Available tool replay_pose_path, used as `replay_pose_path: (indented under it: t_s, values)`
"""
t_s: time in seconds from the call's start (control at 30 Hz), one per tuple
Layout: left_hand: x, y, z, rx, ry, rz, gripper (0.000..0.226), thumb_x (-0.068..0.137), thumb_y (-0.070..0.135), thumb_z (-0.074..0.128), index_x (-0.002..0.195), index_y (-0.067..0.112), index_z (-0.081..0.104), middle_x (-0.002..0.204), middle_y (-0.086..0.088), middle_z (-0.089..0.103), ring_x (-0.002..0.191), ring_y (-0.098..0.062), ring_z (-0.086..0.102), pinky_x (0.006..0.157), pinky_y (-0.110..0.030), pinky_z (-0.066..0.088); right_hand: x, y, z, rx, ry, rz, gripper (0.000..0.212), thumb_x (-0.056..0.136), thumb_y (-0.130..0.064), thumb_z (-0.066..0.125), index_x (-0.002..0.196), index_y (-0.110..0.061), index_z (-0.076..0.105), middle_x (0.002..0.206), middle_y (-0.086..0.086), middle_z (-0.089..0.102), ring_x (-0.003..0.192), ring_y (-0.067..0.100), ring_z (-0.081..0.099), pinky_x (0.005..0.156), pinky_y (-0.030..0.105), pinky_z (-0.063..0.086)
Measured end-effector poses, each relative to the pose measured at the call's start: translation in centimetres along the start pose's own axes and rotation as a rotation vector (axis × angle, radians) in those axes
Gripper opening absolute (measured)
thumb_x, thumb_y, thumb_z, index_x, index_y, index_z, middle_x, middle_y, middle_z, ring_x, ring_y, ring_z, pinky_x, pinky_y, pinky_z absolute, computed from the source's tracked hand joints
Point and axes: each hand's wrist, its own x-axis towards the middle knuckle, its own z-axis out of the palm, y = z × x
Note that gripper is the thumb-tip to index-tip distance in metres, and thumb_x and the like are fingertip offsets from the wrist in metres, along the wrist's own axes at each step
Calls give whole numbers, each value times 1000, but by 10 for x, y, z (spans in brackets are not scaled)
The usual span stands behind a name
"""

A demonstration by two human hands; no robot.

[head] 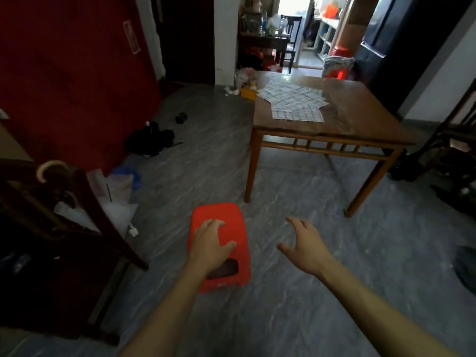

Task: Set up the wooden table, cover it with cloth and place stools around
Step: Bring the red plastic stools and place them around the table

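left fingers (215, 224) spread flat on red stool (219, 215), right fingers (296, 222) apart, touching nothing

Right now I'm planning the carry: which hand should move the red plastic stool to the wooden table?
Left hand: it already rests on the red plastic stool; the right hand hovers open beside it.

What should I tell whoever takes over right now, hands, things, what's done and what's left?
Left hand: resting on top of the red stool, fingers spread over the seat, not curled under it.
Right hand: open, in the air beside the stool, holding nothing.
Wooden table: standing upright on the floor ahead.
Checked cloth: lying crumpled on the tabletop's far left part, not spread.
Done: table is up, cloth is on it.
Left: spread the cloth over the whole top, move this stool to the table, bring the others.
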Motion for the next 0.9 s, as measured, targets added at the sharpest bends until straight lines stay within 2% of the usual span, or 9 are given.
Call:
replay_pose_path:
  t_s: [0.07, 0.23, 0.4, 0.5, 0.6, 0.67, 0.77, 0.83, 0.9]
  values:
    - [16, -9, -6, 8, 20, -20, 65, 67, 47, 67, 122, 14, 60, 127, -8, 58, 125, -25, 48, 108, -36, 35, 19, -8, 6, 5, -23, -16, 80, 83, -46, 69, 149, -22, 31, 150, 9, 36, 135, 28, 39, 112, 40, 37]
    - [57, -31, 1, 35, 29, -109, 56, 74, 34, 78, 123, 14, 59, 126, -7, 57, 122, -24, 49, 105, -31, 33, 80, -13, 20, -6, -122, -76, 79, 84, -45, 68, 150, -22, 30, 150, 9, 35, 135, 28, 39, 112, 40, 36]
    - [99, -39, 17, 51, -43, -268, 62, 74, 43, 73, 128, 17, 56, 132, -5, 55, 126, -22, 46, 106, -28, 29, 161, -7, 30, 75, -178, -137, 75, 84, -38, 71, 148, -19, 34, 146, 10, 40, 134, 29, 42, 110, 39, 37]
    - [129, -37, 22, 28, -4, -370, 66, 70, 49, 65, 126, 15, 59, 131, -6, 58, 125, -23, 49, 107, -30, 32, 209, -5, 30, 99, -237, -191, 70, 85, -30, 70, 145, -17, 38, 140, 10, 46, 131, 28, 42, 109, 38, 36]
    - [154, -38, 25, -16, 38, -458, 64, 73, 46, 66, 128, 13, 59, 130, -7, 61, 123, -25, 53, 106, -35, 38, 254, -2, 34, 102, -291, -193, 71, 81, -43, 66, 143, -22, 38, 139, 10, 46, 128, 29, 44, 106, 43, 40]
    - [169, -45, 30, -5, 44, -492, 55, 80, 39, 70, 126, 12, 59, 127, -9, 61, 122, -27, 54, 103, -35, 40, 283, 4, 45, 81, -327, -187, 72, 75, -50, 61, 139, -24, 40, 136, 9, 48, 123, 29, 47, 101, 46, 44]
    - [186, -57, 43, 13, 47, -568, 52, 83, 30, 73, 128, 10, 57, 128, -11, 59, 122, -27, 52, 102, -32, 37, 316, 9, 66, 27, -376, -193, 75, 76, -48, 64, 141, -21, 39, 136, 10, 47, 123, 31, 48, 100, 46, 45]
    - [198, -71, 55, -15, 30, -595, 59, 81, 36, 72, 132, 12, 54, 130, -10, 59, 120, -28, 54, 102, -34, 40, 333, 13, 85, 12, -394, -200, 75, 76, -47, 63, 141, -19, 40, 138, 11, 48, 123, 30, 49, 101, 45, 45]
    - [210, -94, 72, -65, 40, -621, 71, 72, 52, 64, 133, 16, 50, 128, -10, 59, 117, -30, 55, 99, -40, 44, 348, 18, 109, 2, -421, -205, 69, 82, -44, 65, 140, -17, 41, 139, 9, 46, 123, 28, 49, 101, 42, 44]
